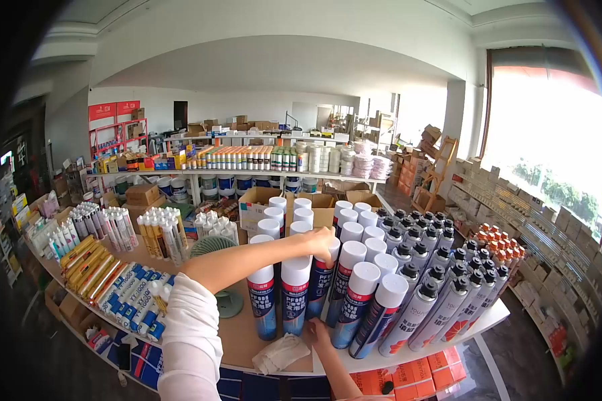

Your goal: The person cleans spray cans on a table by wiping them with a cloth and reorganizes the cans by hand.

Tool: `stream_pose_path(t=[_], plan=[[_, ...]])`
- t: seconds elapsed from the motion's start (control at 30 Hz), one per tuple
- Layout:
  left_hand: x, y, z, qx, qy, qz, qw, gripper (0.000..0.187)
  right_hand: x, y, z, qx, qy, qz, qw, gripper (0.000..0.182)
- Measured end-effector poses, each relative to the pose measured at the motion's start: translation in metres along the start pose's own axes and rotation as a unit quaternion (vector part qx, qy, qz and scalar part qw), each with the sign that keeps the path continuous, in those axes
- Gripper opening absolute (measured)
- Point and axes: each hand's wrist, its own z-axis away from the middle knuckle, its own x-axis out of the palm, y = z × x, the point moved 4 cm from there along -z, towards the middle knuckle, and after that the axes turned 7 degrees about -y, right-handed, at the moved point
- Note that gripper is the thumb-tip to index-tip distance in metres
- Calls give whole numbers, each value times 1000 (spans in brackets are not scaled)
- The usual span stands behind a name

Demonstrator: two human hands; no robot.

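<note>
My left hand (320,244) reaches across from the left and is closed round the white cap of a dark blue spray can (320,289). Low at the foot of the same can is my right hand (320,337), its fingers curled in against the base and partly hidden. Blue and white spray cans (295,297) stand upright in rows on both sides. A crumpled white cloth (281,353) lies on the table by my right hand. Behind my left forearm sits a round green fan (229,304), partly covered by the arm.
Grey cans with black tops (413,319) crowd the table's right side, beside orange-topped ones (498,244). Sealant tubes (135,294) lie on the left. An open cardboard box (255,204) stands behind the cans. Orange boxes (411,379) sit below the front edge.
</note>
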Motion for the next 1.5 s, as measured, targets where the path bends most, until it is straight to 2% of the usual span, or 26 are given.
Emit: stream_pose_path(t=[0.03, 0.07, 0.17, 0.3, 0.37, 0.4, 0.47, 0.5, 0.57, 0.6, 0.67, 0.7, 0.77, 0.8, 1.13, 1.2, 1.3, 1.43, 1.5], plan=[[0, -2, -9, -3, -4, -6, 1000, 94, 6, -8, -3, -14, -12, 18, 1000, 7], [1, -4, -18, -9, -1, -13, 1000, 96, 8, -11, -1, -28, 11, -15, 999, 4], [-5, -9, -31, 8, -27, -30, 999, 106, -8, -11, -27, -30, 1, -12, 999, 6], [-5, -21, -53, -2, -19, -43, 999, 107, -16, -16, -37, -19, -6, 24, 1000, 8], [-3, -32, -65, 8, 3, -40, 999, 107, -22, -5, -52, -77, -60, 22, 995, 14], [-3, -36, -69, 0, -6, -24, 1000, 108, -24, -2, -54, -70, -58, 28, 995, 14], [-6, -43, -74, 4, -1, -22, 1000, 111, -23, 0, -63, -92, -38, 126, 987, 22], [-5, -47, -79, -1, 11, -19, 1000, 111, -25, 1, -72, -89, -41, 132, 986, 22], [-3, -53, -89, 8, 26, -23, 999, 111, -34, 4, -88, -77, 27, 229, 970, 37], [-5, -54, -91, 7, 12, -28, 1000, 110, -30, 1, -90, -80, 25, 230, 970, 37], [-11, -59, -95, 1, -6, -15, 1000, 106, -23, -1, -86, -48, 37, 211, 976, 50], [-6, -69, -103, 12, 33, -19, 999, 103, -20, 0, -84, -55, 44, 206, 976, 50], [-10, -76, -110, 18, 34, -32, 999, 100, -13, -1, -81, -45, 90, 238, 966, 60], [-12, -77, -111, 27, 30, -37, 999, 96, 14, -17, -53, -21, 84, 204, 975, 63], [-11, -91, -132, 39, 43, -35, 998, 92, 0, -7, -88, -52, -7, 197, 979, 54], [-9, -97, -135, 28, 60, -16, 998, 95, 0, -1, -89, -72, 61, 151, 984, 54], [-10, -102, -139, 5, 56, -17, 998, 106, -14, 15, -107, -88, 58, 212, 972, 55], [-9, -120, -156, -22, 46, -21, 998, 110, -6, 12, -101, -65, 47, 169, 982, 57], [-7, -126, -163, -30, 27, -21, 999, 110, 10, -9, -83, -95, 92, 313, 941, 58]])
